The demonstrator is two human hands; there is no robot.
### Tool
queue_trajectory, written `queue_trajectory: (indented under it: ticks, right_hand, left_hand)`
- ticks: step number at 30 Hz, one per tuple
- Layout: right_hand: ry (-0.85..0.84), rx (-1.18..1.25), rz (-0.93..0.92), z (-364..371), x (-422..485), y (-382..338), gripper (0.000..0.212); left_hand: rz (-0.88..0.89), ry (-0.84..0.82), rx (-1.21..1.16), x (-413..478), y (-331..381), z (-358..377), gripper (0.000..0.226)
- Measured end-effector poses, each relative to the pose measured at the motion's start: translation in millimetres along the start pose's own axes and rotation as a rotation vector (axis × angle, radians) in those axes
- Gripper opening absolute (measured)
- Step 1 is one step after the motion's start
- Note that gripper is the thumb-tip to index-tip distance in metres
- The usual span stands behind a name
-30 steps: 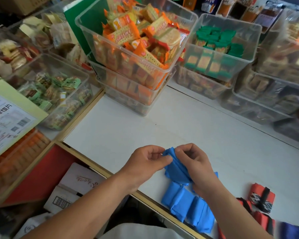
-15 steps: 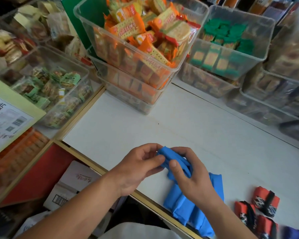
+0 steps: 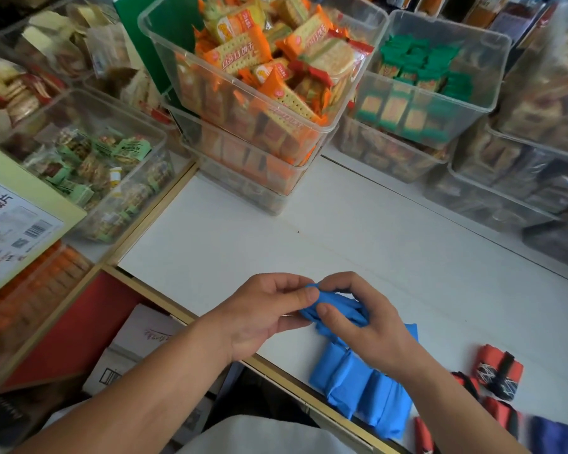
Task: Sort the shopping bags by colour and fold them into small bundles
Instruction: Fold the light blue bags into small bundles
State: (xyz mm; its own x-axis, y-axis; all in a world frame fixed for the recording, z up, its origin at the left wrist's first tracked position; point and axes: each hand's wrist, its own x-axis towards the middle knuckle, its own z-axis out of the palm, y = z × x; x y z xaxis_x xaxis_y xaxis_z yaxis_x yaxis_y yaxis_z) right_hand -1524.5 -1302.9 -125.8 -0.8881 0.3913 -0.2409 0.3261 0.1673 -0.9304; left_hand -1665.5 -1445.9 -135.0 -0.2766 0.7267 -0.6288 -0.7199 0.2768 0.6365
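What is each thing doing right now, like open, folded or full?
Blue bag: half folded, pinched by both hands.
Left hand: pinching the blue bag.
Right hand: gripping the blue bag.
Blue bundles: folded, lying side by side.
Red bundles: folded, strapped shut.
Cracker bin: lidless, full.

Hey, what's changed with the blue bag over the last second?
The left hand and right hand have rolled the blue bag from a loose hanging fold into a tighter wad, gripping it throughout. The folded blue bundles and red bundles stayed put.
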Motion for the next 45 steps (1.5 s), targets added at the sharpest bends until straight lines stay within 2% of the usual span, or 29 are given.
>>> queue_trajectory:
  ticks: [5,8,12,14,16,20,22,25,28,31,34,37,40,43,45]
  right_hand:
    - [0.024,-0.009,0.019,-3,0,0,0.018]
    - [0.021,-0.002,0.012,-4,2,-2,0.019]
    - [-0.103,-0.105,-0.012,-9,1,-7,0.063]
    - [-0.124,-0.138,0.019,-11,1,-7,0.074]
    - [-0.095,-0.147,0.008,-8,1,-6,0.068]
    - [0.008,-0.045,-0.018,0,-1,-2,0.041]
    - [0.025,-0.067,-0.050,1,0,0,0.034]
    - [0.017,-0.075,-0.045,4,3,2,0.029]
    - [-0.009,-0.093,-0.056,4,6,4,0.028]
    - [0.001,-0.102,-0.035,5,9,5,0.028]
    - [0.051,-0.100,-0.017,5,11,10,0.028]
    - [0.093,-0.180,-0.089,2,9,15,0.038]
    - [0.108,-0.214,-0.136,2,6,15,0.039]
    - [0.100,-0.217,-0.081,-5,9,10,0.038]
    - [0.080,-0.283,-0.138,-9,11,7,0.039]
  left_hand:
    - [-0.015,0.018,0.107,3,2,4,0.024]
    - [-0.004,0.093,0.179,2,-1,10,0.018]
    - [0.048,0.228,0.189,3,-3,12,0.010]
    - [0.074,0.251,0.195,2,-2,13,0.007]
    - [0.088,0.251,0.200,0,-2,15,0.007]
    - [0.072,0.194,0.170,-2,4,9,0.015]
    - [0.044,0.142,0.170,-3,6,6,0.019]
    - [0.023,0.150,0.186,-2,4,3,0.022]
    - [0.014,0.152,0.194,-1,1,4,0.015]
    - [0.072,0.221,0.276,0,-3,11,0.005]
    - [0.157,0.261,0.366,0,-5,13,0.014]
    - [0.132,0.182,0.394,0,-5,4,0.041]
    - [0.116,0.098,0.367,-2,0,-3,0.037]
    - [0.099,0.026,0.310,-2,5,-7,0.034]
    - [0.071,0.026,0.261,-1,5,-9,0.031]
